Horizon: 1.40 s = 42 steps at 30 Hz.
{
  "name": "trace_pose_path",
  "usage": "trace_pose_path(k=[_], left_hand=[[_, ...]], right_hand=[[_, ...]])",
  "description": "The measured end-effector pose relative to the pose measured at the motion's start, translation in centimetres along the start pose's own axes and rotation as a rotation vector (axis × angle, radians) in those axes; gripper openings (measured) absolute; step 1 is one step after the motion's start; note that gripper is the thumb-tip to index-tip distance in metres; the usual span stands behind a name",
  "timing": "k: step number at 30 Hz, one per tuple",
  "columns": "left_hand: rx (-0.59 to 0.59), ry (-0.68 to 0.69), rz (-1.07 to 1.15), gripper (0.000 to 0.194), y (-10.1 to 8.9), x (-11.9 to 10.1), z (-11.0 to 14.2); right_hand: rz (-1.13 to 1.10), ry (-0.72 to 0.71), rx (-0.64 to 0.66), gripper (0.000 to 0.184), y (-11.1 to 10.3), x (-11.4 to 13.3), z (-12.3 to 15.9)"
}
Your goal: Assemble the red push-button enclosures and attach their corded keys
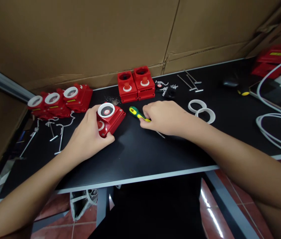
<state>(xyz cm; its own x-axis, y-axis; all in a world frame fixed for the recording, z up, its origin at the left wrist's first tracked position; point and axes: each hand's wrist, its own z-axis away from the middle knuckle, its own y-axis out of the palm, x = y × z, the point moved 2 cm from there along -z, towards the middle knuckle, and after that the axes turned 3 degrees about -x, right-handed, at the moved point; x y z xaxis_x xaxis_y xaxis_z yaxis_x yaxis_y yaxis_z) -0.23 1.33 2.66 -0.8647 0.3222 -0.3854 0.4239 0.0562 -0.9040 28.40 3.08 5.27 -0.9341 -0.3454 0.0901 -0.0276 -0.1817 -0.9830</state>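
Observation:
My left hand (88, 132) is wrapped round a red box (114, 123) with a white ring around a dark round window on its top. The thumb lies along the box's near side. To the right, my right hand (164, 117) closes on a screwdriver (136, 112) with a green and yellow handle. Its thin metal shaft (160, 134) shows below the fingers, pointing toward the near right. The screwdriver is apart from the red box.
Behind stand two red boxes (136, 87) without white top rings. Several ringed red boxes (77, 99) with corded metal T-bars are at left. Loose T-bars (192, 87), two white rings (206, 115), a white cable (267, 124) and another yellow-tipped tool (243, 93) lie right. Cardboard (100, 39) walls the back.

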Motion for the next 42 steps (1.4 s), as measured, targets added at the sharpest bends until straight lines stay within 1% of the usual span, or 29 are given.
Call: trace_pose_path(k=[3,5,8,10,12,13,14,15,16,18,19,21,22,24,28,29,30,33,34,36,38,40,42], left_hand=[[-0.010,-0.021,0.000,0.094,-0.3,-0.3,-0.2],[0.009,-0.025,0.007,0.089,-0.2,-0.5,-0.1],[0.035,0.034,0.034,0.083,0.0,-1.1,0.2],[0.045,0.101,0.059,0.082,0.3,-1.3,0.4],[0.064,0.163,0.081,0.081,0.4,-1.4,0.7],[0.076,0.192,0.087,0.081,0.5,-1.4,0.7],[0.085,0.223,0.091,0.081,0.5,-1.4,0.8],[0.088,0.256,0.095,0.080,0.4,-1.4,0.8],[0.088,0.288,0.097,0.080,0.4,-1.3,0.8],[0.082,0.343,0.099,0.079,0.3,-1.3,0.8],[0.082,0.361,0.098,0.078,0.3,-1.3,0.8],[0.092,0.371,0.094,0.078,0.2,-1.2,0.7],[0.102,0.369,0.094,0.078,0.2,-1.2,0.7],[0.115,0.363,0.100,0.077,0.1,-1.3,0.6],[0.129,0.335,0.106,0.076,-0.1,-1.4,0.5],[0.132,0.326,0.106,0.076,-0.2,-1.5,0.5],[0.132,0.322,0.106,0.076,-0.2,-1.5,0.5],[0.130,0.347,0.110,0.075,-0.3,-1.6,0.5],[0.126,0.359,0.111,0.075,-0.3,-1.6,0.5],[0.123,0.377,0.109,0.075,-0.3,-1.6,0.6],[0.120,0.385,0.099,0.074,-0.3,-1.7,0.7],[0.120,0.394,0.089,0.073,-0.3,-1.7,0.8],[0.119,0.402,0.087,0.073,-0.2,-1.8,0.8]], right_hand=[[-0.006,0.015,-0.018,0.033,-0.1,-0.5,-0.2],[-0.020,0.006,-0.031,0.030,0.0,-0.6,-0.1],[-0.060,-0.020,-0.061,0.027,0.1,-1.0,0.0],[-0.085,-0.021,-0.099,0.030,0.0,-2.4,-0.2],[-0.109,-0.001,-0.194,0.037,-0.2,-5.2,-1.0],[-0.128,0.008,-0.290,0.036,-0.5,-7.2,-1.5],[-0.186,0.008,-0.478,0.029,-0.8,-9.3,-2.1],[-0.195,0.026,-0.557,0.022,-0.9,-11.6,-2.7],[-0.202,0.042,-0.601,0.021,-0.9,-14.0,-3.3],[-0.209,0.080,-0.628,0.025,-0.5,-18.2,-4.4],[-0.211,0.091,-0.612,0.028,-0.2,-19.9,-4.7],[-0.223,0.094,-0.551,0.039,0.6,-22.3,-5.2],[-0.232,0.092,-0.521,0.038,1.0,-22.9,-5.3],[-0.254,0.077,-0.485,0.037,1.6,-23.4,-5.3],[-0.297,0.020,-0.446,0.020,1.5,-22.6,-4.8],[-0.304,0.009,-0.437,0.019,1.3,-22.4,-4.6],[-0.309,0.005,-0.432,0.021,1.1,-22.3,-4.3],[-0.311,0.021,-0.440,0.039,0.4,-22.0,-3.8],[-0.310,0.027,-0.439,0.041,0.3,-21.8,-3.8],[-0.309,0.033,-0.413,0.035,0.2,-21.1,-3.8],[-0.311,0.036,-0.360,0.027,0.4,-20.1,-4.0],[-0.308,0.052,-0.309,0.025,0.7,-19.0,-4.3],[-0.296,0.076,-0.279,0.028,0.8,-18.2,-4.5]])
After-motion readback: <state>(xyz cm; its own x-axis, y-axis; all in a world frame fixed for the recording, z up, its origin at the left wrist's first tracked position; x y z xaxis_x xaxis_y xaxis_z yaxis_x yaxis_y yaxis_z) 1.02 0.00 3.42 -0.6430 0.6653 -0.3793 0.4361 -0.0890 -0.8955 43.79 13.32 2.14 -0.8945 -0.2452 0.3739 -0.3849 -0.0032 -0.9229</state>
